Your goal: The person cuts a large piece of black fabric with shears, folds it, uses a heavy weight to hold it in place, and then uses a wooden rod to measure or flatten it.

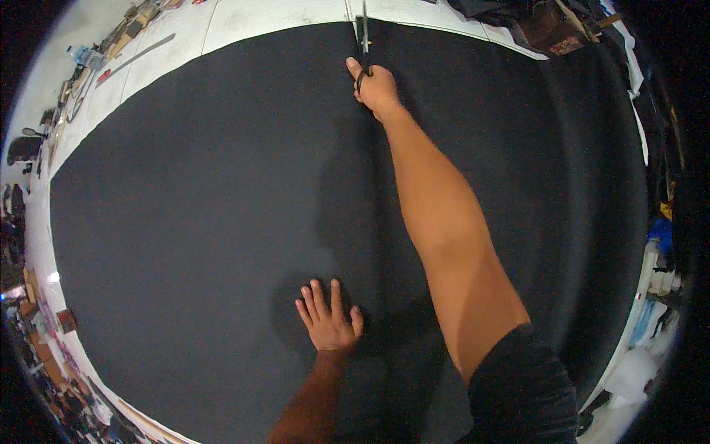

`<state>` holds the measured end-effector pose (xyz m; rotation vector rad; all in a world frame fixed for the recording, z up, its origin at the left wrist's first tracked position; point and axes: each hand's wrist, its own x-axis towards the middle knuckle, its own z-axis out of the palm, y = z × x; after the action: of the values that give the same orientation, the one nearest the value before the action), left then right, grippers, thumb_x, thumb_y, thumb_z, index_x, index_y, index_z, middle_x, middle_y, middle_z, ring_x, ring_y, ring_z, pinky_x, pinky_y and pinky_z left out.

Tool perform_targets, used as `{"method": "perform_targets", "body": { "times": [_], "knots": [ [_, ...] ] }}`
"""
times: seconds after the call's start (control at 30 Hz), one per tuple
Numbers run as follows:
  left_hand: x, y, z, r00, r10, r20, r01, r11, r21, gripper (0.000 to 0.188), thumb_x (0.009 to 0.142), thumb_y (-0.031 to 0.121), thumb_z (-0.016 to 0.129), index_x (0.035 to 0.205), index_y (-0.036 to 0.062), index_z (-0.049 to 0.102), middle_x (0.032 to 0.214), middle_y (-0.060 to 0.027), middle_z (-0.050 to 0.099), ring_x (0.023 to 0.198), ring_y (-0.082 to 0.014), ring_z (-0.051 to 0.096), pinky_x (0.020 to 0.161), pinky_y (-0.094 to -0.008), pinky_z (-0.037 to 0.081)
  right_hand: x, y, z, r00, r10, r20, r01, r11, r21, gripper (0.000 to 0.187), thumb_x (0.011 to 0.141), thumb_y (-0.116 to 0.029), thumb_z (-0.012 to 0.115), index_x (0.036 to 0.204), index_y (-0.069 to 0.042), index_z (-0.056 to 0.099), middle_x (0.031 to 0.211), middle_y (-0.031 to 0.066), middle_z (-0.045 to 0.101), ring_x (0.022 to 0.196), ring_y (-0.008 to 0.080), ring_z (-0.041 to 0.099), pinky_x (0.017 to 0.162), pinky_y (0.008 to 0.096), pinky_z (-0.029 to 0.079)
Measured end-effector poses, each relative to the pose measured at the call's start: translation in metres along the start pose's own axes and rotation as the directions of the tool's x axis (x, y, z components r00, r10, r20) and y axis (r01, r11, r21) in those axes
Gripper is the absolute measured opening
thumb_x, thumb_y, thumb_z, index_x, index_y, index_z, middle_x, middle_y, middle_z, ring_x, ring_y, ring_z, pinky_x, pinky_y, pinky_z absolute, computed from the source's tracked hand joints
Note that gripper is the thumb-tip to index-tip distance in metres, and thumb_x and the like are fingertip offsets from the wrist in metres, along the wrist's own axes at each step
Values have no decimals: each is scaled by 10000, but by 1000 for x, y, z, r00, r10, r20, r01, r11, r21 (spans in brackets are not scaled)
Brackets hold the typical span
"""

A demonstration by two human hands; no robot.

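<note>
Your right hand [378, 87] has the scissors [364, 44] at the far edge of the cloth [200, 185]; your left hand [328, 322] is splayed flat on it, nearer you. I'd press there so nothing creeps, tbh.

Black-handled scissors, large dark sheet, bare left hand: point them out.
Black-handled scissors [364, 43], head view: blade near handles.
Large dark sheet [214, 192], head view: bare area, left side.
Bare left hand [330, 328], head view: back of hand.
</note>
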<state>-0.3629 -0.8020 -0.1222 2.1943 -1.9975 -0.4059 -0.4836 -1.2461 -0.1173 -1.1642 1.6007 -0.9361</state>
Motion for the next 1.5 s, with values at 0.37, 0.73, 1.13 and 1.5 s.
{"method": "perform_targets", "body": {
  "times": [0.37,0.73,1.13,1.5],
  "knots": [
    [2,-1,-3,998,-23,-64,20,998,-53,674,873,343,585,1484,121,409,1570,-237,273,1456,-452,223,1178,-592,146,-609,203,-140,911,199,-361,-212,977,2,608,894,-218,688,1359,43,394,1237,155,521,1148,279,520,967,443,443],
    [-5,-17,19,972,85,-219,-80,996,29,633,945,398,542,1500,139,382,1572,-210,285,1459,-431,223,1185,-573,133,-736,244,-141,906,-53,-420,-306,604,-736,764,798,-303,754,1371,63,407,1361,276,474,1286,451,434,1070,550,338],
    [-283,-42,-106,826,521,-215,-564,776,-283,281,872,171,614,1104,13,595,1124,-227,593,1078,-423,540,951,-498,433,-755,234,-172,889,-131,-439,-150,823,-548,595,861,-351,729,1260,25,496,1267,240,564,1201,419,509,1041,519,354],
    [-819,-407,-143,941,-337,-18,310,885,-348,200,831,267,743,927,94,773,886,-142,743,824,-290,671,839,-407,519,-1206,296,-288,937,73,-341,-226,872,-434,474,868,-480,680,1014,-31,638,906,226,673,855,446,649,730,504,513]
  ]
}}
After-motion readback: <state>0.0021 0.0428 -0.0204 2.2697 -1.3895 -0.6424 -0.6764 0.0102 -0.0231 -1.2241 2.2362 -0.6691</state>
